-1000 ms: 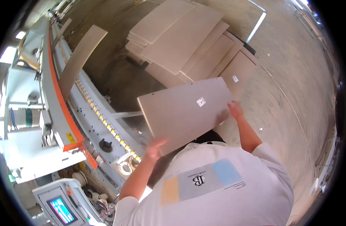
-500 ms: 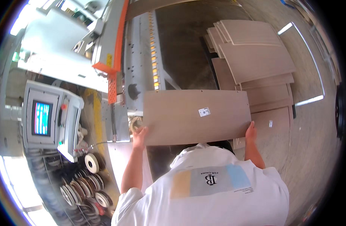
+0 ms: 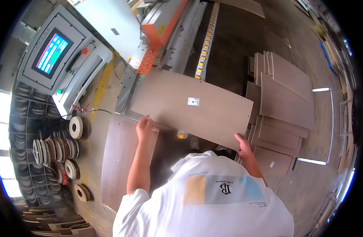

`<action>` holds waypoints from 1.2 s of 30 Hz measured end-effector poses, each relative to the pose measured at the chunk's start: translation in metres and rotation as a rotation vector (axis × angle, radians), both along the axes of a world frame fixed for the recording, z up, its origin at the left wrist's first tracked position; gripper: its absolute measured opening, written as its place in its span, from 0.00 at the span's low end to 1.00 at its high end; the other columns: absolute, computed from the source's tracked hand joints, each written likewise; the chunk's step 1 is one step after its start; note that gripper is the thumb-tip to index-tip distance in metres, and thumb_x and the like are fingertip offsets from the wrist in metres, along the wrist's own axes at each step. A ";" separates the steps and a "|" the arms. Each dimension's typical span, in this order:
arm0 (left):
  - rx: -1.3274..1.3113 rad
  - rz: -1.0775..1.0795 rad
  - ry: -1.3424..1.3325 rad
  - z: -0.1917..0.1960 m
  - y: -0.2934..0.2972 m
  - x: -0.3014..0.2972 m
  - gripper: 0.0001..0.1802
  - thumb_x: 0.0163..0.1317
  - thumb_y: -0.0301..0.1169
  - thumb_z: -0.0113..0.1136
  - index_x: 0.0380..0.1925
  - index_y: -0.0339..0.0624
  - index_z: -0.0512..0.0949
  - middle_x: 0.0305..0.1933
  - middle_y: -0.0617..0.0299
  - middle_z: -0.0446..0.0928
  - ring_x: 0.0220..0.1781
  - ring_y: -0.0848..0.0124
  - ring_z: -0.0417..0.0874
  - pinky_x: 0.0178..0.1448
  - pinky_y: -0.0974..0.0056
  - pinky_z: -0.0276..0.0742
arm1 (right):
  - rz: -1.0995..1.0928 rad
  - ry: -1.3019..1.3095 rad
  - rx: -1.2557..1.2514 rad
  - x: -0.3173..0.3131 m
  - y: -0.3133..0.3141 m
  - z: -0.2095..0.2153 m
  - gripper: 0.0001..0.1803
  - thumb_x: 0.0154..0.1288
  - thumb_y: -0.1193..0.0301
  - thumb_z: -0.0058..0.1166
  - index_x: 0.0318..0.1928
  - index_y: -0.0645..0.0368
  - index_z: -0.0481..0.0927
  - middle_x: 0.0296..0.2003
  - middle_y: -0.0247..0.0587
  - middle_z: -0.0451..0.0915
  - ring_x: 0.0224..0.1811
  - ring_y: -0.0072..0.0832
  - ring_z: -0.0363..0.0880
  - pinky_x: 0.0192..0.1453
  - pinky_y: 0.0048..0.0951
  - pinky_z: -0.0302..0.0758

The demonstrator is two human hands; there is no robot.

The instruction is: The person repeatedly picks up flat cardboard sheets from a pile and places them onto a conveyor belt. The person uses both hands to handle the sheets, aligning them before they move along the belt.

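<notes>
A flat brown panel (image 3: 177, 106) with a small white label lies slanted in front of me. Its left end rests on the metal bed of a machine (image 3: 129, 98), under the orange guard (image 3: 150, 59). My right hand (image 3: 244, 146) grips the panel's near right corner, thumb on top and the other fingers hidden beneath. By the near edge at the left end is my left hand (image 3: 145, 127), its fingers loosely stretched out and not wrapped round the panel. Whether those fingertips touch the edge, I cannot tell.
A control console (image 3: 65, 59) with a lit screen stands at the left, above rolls of edge banding (image 3: 57, 150). Stacked brown panels (image 3: 286, 91) sit at the right. Another panel (image 3: 124, 162) lies near my left forearm. A row of yellow rollers (image 3: 205, 49) runs away from me.
The panel has moved left onto the machine bed and turned, its right end now nearer me. My left hand has loosened from its left edge; my right still holds on. The view has turned.
</notes>
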State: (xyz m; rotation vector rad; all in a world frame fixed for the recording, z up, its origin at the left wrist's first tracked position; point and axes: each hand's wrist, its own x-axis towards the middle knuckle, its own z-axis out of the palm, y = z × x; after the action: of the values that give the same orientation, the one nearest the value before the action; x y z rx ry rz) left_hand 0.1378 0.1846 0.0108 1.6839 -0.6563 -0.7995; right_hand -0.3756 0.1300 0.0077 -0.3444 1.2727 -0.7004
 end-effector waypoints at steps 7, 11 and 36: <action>0.025 0.088 0.212 -0.009 0.027 -0.024 0.09 0.69 0.26 0.60 0.45 0.33 0.80 0.30 0.61 0.81 0.27 0.77 0.79 0.28 0.72 0.73 | 0.122 -0.036 -0.026 0.036 -0.036 -0.011 0.30 0.70 0.54 0.61 0.68 0.50 0.73 0.63 0.30 0.75 0.67 0.31 0.72 0.68 0.44 0.69; 0.036 0.122 0.260 0.001 0.015 -0.024 0.08 0.68 0.26 0.61 0.44 0.33 0.80 0.29 0.61 0.81 0.25 0.76 0.78 0.28 0.71 0.74 | -0.077 -0.003 0.078 0.055 -0.054 -0.003 0.32 0.68 0.52 0.64 0.67 0.50 0.73 0.64 0.30 0.75 0.66 0.30 0.72 0.68 0.42 0.70; 0.094 0.197 0.140 -0.018 0.009 -0.023 0.06 0.67 0.27 0.62 0.38 0.35 0.82 0.30 0.65 0.80 0.25 0.79 0.77 0.28 0.73 0.73 | -0.166 -0.009 -0.028 0.039 -0.263 -0.042 0.30 0.68 0.52 0.64 0.65 0.48 0.75 0.60 0.29 0.80 0.63 0.29 0.77 0.66 0.32 0.74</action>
State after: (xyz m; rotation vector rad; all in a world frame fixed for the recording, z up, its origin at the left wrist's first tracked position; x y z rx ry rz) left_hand 0.1146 0.1932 -0.0076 1.7287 -0.3543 -0.8085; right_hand -0.3368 -0.1334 -0.0342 -0.2594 1.2937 -0.8605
